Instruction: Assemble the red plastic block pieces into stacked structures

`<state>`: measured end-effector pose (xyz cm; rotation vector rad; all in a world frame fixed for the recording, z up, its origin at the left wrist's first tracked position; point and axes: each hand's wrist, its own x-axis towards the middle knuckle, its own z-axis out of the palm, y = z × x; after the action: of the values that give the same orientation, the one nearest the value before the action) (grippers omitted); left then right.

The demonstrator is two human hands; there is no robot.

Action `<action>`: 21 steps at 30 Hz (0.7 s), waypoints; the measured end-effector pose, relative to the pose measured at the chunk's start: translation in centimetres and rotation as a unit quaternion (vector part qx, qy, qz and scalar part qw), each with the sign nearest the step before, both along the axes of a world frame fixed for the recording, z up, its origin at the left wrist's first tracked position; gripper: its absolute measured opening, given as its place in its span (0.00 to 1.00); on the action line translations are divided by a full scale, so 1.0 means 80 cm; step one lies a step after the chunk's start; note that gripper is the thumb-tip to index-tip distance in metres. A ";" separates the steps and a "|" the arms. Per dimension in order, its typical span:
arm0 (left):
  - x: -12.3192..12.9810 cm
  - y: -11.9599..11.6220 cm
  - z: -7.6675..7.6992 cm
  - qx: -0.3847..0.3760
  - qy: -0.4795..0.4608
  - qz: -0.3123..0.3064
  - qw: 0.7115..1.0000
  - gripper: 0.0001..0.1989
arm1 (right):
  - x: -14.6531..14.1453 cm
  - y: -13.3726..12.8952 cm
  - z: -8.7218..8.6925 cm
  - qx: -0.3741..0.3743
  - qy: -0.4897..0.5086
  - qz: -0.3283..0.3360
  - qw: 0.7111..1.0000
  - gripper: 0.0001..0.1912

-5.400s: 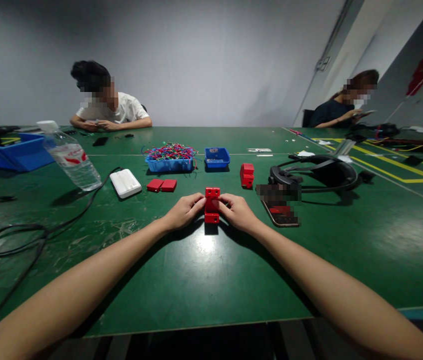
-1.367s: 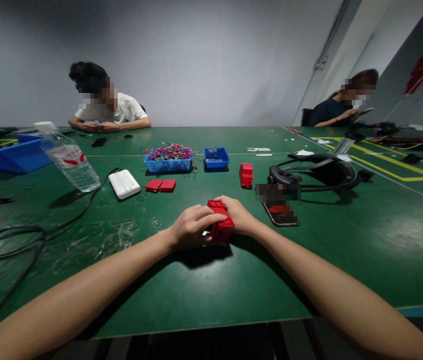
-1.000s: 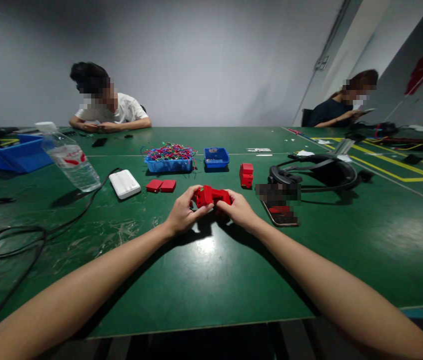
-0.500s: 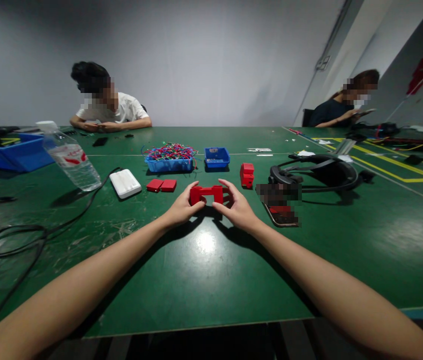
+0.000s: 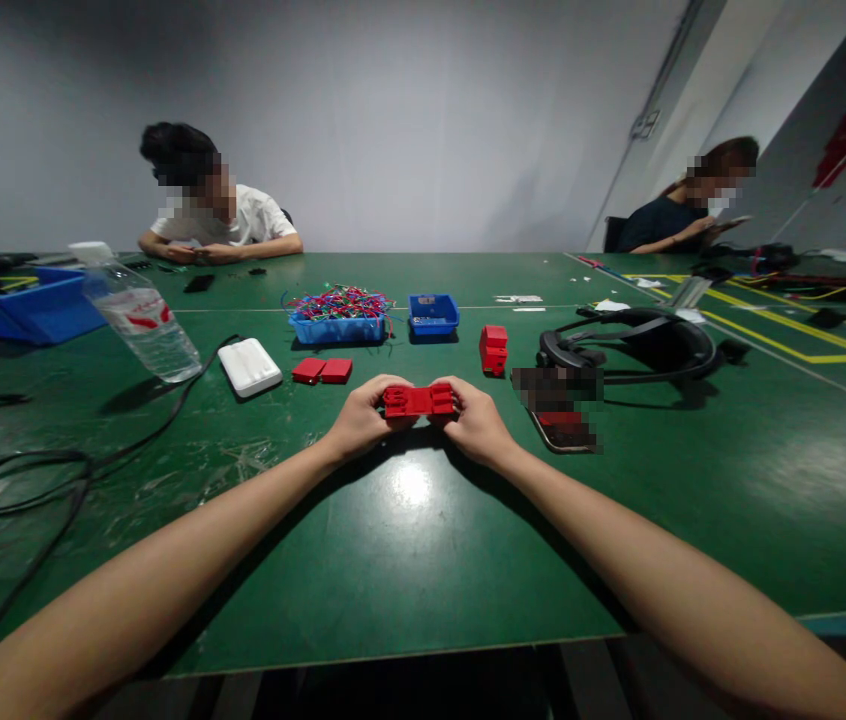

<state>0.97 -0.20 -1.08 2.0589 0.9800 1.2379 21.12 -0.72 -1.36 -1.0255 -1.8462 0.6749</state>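
Left hand and right hand grasping opposite ends of red, block-ended plastic-looking part, held near table's front-middle area; whether its underside touches surface, cannot tell. Looks light and stiff, smooth enough to slip a little; narrower middle probably weakest against twisting. Best hold: chunky end blocks, thumbs and fingers opposed, middle left free. Beyond hands: pair of flat red square pieces, upright red blocky part, small blue plastic tray.

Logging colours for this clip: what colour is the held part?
Red; the part shows best in the head view.
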 end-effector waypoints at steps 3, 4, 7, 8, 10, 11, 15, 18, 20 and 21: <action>-0.001 0.003 0.001 -0.053 -0.007 0.003 0.999 0.27 | -0.003 -0.001 0.001 -0.025 0.047 0.014 0.998 0.17; -0.001 0.004 0.002 -0.082 -0.016 0.001 0.996 0.31 | -0.005 -0.002 0.003 -0.027 0.056 0.008 0.998 0.17; -0.004 0.007 0.004 -0.174 -0.067 -0.020 0.982 0.38 | -0.007 -0.005 0.010 -0.011 0.072 -0.035 0.997 0.19; -0.005 0.008 0.005 -0.199 -0.083 -0.028 0.976 0.37 | -0.008 -0.006 0.011 -0.001 0.077 -0.048 0.996 0.19; -0.007 0.009 0.006 -0.231 -0.106 -0.037 0.967 0.36 | -0.008 -0.006 0.013 0.016 0.079 -0.064 0.995 0.20; -0.007 0.010 0.005 -0.236 -0.110 -0.037 0.965 0.35 | -0.007 -0.006 0.014 0.022 0.074 -0.067 0.995 0.21; -0.007 0.010 0.002 -0.209 -0.102 -0.041 0.972 0.36 | -0.003 -0.004 0.010 0.026 0.039 -0.080 0.996 0.24; -0.006 0.006 0.000 -0.173 -0.067 -0.041 0.982 0.33 | 0.001 -0.002 0.008 0.025 0.003 -0.079 0.997 0.26; -0.005 0.003 0.001 -0.130 -0.042 -0.033 0.990 0.30 | 0.004 -0.001 0.007 0.030 -0.024 -0.067 0.997 0.25; -0.005 0.001 0.002 -0.100 -0.030 -0.026 0.994 0.29 | 0.005 -0.001 0.007 0.033 -0.035 -0.061 0.997 0.24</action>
<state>0.55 -0.11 -0.94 1.8713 0.9745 1.1195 21.51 -0.80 -0.84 -1.1219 -1.8360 0.5079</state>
